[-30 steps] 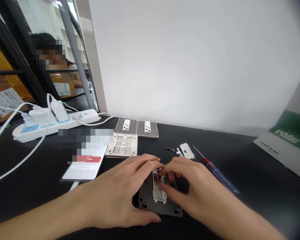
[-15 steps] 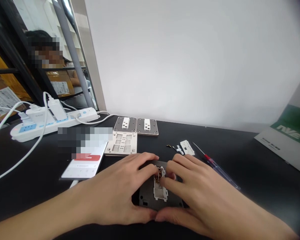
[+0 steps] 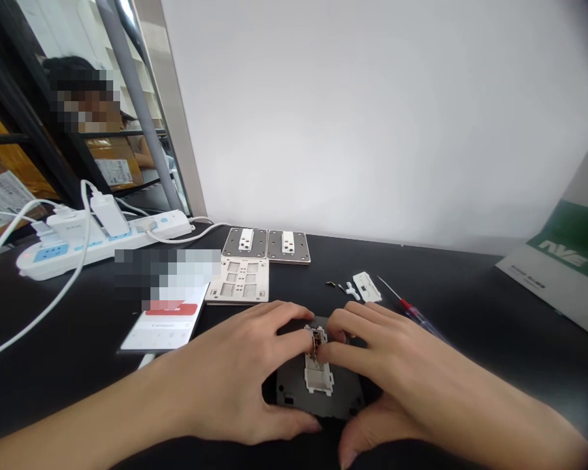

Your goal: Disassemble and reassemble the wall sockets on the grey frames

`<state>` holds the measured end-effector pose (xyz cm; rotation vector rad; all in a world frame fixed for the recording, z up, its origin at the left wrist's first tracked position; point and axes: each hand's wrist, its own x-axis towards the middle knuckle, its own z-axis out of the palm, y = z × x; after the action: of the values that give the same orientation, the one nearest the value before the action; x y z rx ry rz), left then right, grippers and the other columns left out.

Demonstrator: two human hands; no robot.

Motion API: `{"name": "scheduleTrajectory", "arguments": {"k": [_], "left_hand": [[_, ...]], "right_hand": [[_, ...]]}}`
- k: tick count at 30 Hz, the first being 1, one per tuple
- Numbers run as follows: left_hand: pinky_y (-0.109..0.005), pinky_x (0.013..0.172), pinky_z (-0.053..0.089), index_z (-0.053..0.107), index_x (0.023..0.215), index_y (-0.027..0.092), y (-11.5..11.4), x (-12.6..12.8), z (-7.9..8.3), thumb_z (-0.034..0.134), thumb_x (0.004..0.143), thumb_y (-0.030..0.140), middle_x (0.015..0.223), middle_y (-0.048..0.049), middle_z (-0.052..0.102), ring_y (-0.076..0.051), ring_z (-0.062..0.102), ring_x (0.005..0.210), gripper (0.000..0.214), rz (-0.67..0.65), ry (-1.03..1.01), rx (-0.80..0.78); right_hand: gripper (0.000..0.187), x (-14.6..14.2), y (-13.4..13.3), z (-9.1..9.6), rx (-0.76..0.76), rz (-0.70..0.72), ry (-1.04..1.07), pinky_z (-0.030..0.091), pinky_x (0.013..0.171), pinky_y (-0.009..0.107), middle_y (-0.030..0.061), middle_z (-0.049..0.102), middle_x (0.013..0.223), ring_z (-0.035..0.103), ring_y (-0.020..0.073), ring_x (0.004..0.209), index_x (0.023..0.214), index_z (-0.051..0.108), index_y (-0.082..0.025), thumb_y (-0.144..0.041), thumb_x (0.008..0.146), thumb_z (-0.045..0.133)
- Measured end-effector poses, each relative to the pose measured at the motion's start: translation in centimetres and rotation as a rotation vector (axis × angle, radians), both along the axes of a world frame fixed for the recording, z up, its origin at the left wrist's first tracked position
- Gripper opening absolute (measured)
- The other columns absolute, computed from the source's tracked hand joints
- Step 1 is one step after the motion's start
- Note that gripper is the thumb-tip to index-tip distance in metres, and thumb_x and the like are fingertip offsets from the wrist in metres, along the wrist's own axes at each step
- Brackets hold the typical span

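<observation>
A dark grey wall switch panel [image 3: 318, 407] lies on the black table, a white rectangular housing [image 3: 318, 380] open at its middle with brass-coloured parts inside. My left hand [image 3: 247, 369] grips its left side, thumb at the near edge, index fingertip at the brass parts. From the right, my right hand [image 3: 385, 365] holds the panel with curled fingers. Its index fingertip reaches into the housing, while its thumb is off the near edge. Anything pinched between the fingertips is hidden. Beyond lie a white cover piece [image 3: 367, 288], a small white rocker-like part [image 3: 353, 292] and a tiny brass piece [image 3: 330, 284].
A red-and-clear screwdriver [image 3: 411, 310] lies to the right. Two grey panels [image 3: 288, 245] and a cream backing plate [image 3: 238, 281] rest near the wall. Left are a lit phone [image 3: 161, 329] and a cabled power strip [image 3: 53, 264]. A green-and-white bag [image 3: 558, 261] stands right; a person sits behind the frame.
My right thumb has come away from the panel's near edge and moved right and down. The panel appears slightly further right, with both index fingers still at the housing.
</observation>
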<state>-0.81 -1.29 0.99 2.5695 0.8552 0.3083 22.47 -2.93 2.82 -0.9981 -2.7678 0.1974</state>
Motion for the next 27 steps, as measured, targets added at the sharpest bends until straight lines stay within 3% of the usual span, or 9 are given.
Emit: {"name": "scheduleTrajectory", "arguments": {"k": [9,15,19,22,24,27], "left_hand": [[-0.033,0.099,0.048,0.058,0.118,0.022,0.0,0.2,0.4,0.074,0.075,0.044,0.137,-0.0068,0.049,-0.024,0.056,0.118,0.051,-0.022,-0.063,-0.019],[-0.039,0.099,0.05,0.057,0.12,0.026,-0.5,0.1,0.4,0.073,0.074,0.042,0.14,-0.0058,0.047,-0.027,0.056,0.118,0.052,0.011,-0.043,-0.036],[-0.043,0.101,0.049,0.055,0.126,0.028,-0.3,-0.1,0.2,0.07,0.077,0.048,0.142,-0.006,0.047,-0.029,0.056,0.12,0.055,0.03,-0.032,0.037],[-0.051,0.105,0.044,0.054,0.129,0.028,0.2,-0.4,-0.1,0.065,0.081,0.053,0.145,-0.0072,0.046,-0.035,0.047,0.13,0.055,0.07,0.005,0.132],[-0.055,0.108,0.04,0.052,0.132,0.027,0.6,-0.5,-0.3,0.059,0.085,0.057,0.149,-0.0069,0.044,-0.037,0.037,0.137,0.056,0.108,0.059,0.186],[-0.056,0.111,0.036,0.047,0.138,0.028,1.2,-0.4,-0.4,0.052,0.088,0.059,0.153,-0.0047,0.038,-0.036,0.03,0.141,0.058,0.137,0.131,0.235]], "right_hand": [[0.032,0.0,0.1,-0.6,-0.007,-0.001,-0.011,0.043,0.073,0.033,0.0,0.06,0.091,0.055,0.0186,0.084,0.086,0.065,-0.022,-0.048,0.071,0.078],[0.034,-0.5,-0.3,-0.7,0.037,-0.011,-0.005,0.043,0.068,0.032,0.0018,0.06,0.086,0.055,0.0187,0.08,0.083,0.067,-0.021,-0.052,0.071,0.076],[0.046,0.6,0.2,0.0,0.079,-0.014,0.115,0.048,0.074,0.033,0.0043,0.062,0.093,0.057,0.0189,0.083,0.098,0.068,-0.02,-0.059,0.074,0.069],[0.035,3.1,1.8,0.4,0.222,-0.212,0.219,0.049,0.086,0.037,0.0097,0.063,0.109,0.058,0.0218,0.101,0.116,0.062,-0.019,-0.043,0.091,0.056],[0.035,5.0,3.0,0.2,0.318,-0.352,0.139,0.044,0.096,0.045,0.0122,0.061,0.123,0.053,0.0259,0.115,0.125,0.057,-0.018,-0.035,0.095,0.05],[0.047,7.1,4.3,-0.9,0.267,-0.377,-0.007,0.04,0.1,0.053,0.0132,0.054,0.139,0.045,0.0315,0.129,0.137,0.049,-0.018,-0.039,0.095,0.049]]}}
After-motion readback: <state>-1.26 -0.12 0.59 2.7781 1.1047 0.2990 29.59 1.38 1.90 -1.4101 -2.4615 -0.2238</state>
